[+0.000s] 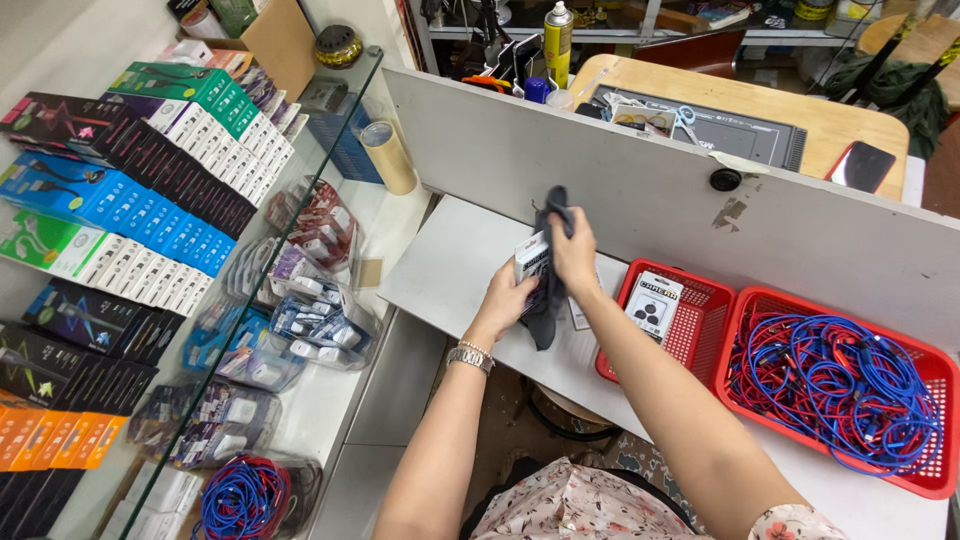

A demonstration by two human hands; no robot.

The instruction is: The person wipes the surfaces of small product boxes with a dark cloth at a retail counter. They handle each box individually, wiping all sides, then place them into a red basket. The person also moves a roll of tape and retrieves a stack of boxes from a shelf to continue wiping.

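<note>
My left hand (505, 297) holds a small white product box (531, 257) upright above the white counter (450, 265). A dark grey cloth (546, 305) is gripped in my right hand (574, 250) and pressed against the box; it hangs down below both hands. A metal watch is on my left wrist. Both hands are close to the grey partition wall (640, 190).
A small red basket (690, 310) with a white packet stands right of my hands, next to a larger red basket (930, 370) full of blue and red cables. At the left is a glass shelf (250, 290) with rows of boxed goods. A wooden desk lies behind the partition.
</note>
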